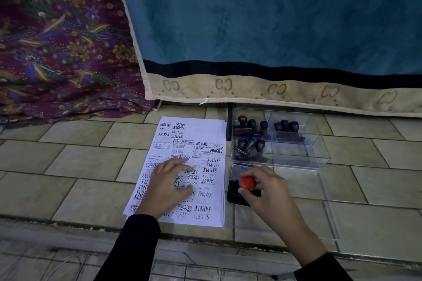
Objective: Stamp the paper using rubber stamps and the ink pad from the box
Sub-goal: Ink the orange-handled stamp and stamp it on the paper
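Underfoot: a tiled floor (68, 166) carries everything; its far edge meets hanging fabric, its near edge drops at a step.
Paper: a white stack of paper (196, 143) lies mid-floor, its long sides running away from the person. It is crowded with black prints at mixed angles: SAMPLE, AIR MAIL, FRAGILE, FAX OUT, EXPRESS, AMENDED.
Left grip: the left grip (167, 185) is released, flat with fingers spread, resting on the near half of the paper; a black sleeve (137, 242) covers the wrist.
Right grip: the right grip (267, 191) is clenched on a stamp, fingers and thumb curled round the handle under its knob.
Stamp: the stamp (247, 183) stands upright with a red knob on top, over the ink pad; the fingers hide whether its face meets the ink.
Ink pad: the ink pad (234, 194) sits just beside the paper's right edge, toward that sheet's near corner. It is open, black tray nearest the person, pale cover (237, 170) tipped back toward the box.
Box: a clear plastic box (319, 159) sits beyond the ink pad, close to the floor's far edge.
Spare stamps: dark-handled spare stamps (250, 143) fill the box in two groups, the left one larger and including a red-topped one; some lean.
Clear lid: a clear lid (331, 221) lies flat on the floor to the right of the right grip.
Backdrop: a blue, red and cream blanket (274, 29) hangs on the right, a purple floral cloth (57, 41) on the left.
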Available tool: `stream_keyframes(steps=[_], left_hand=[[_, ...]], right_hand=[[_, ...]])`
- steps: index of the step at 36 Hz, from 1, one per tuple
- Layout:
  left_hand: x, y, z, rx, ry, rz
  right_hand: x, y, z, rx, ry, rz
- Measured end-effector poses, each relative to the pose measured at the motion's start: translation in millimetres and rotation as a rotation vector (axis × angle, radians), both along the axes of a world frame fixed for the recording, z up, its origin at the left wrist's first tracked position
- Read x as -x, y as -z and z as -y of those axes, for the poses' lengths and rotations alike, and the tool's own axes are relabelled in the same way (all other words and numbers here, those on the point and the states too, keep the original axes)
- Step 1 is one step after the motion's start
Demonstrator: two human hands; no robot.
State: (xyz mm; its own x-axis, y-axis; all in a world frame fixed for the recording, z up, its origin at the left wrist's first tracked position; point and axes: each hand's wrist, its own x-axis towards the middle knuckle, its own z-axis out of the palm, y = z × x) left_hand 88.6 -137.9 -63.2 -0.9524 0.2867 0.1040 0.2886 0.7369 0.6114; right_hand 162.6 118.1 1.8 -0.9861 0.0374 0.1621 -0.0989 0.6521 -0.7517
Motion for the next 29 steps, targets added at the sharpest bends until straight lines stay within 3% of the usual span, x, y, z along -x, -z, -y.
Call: stream_keyframes(steps=[11,17,29], left_hand=[[-1.3,-8.0,1.6,0.122,0.019,-0.03],[3.3,-3.1,0.3,0.029,-0.059,-0.074],[5.1,9.7,-0.8,0.071,-0.093,-0.185]], right_hand=[[-1.0,2.6,-0.5,-0.005,-0.029,-0.03],[8.5,-9.3,-3.3,-0.045,-0.03,0.029],[2.6,-3.2,-3.3,-0.073,-0.036,0.022]])
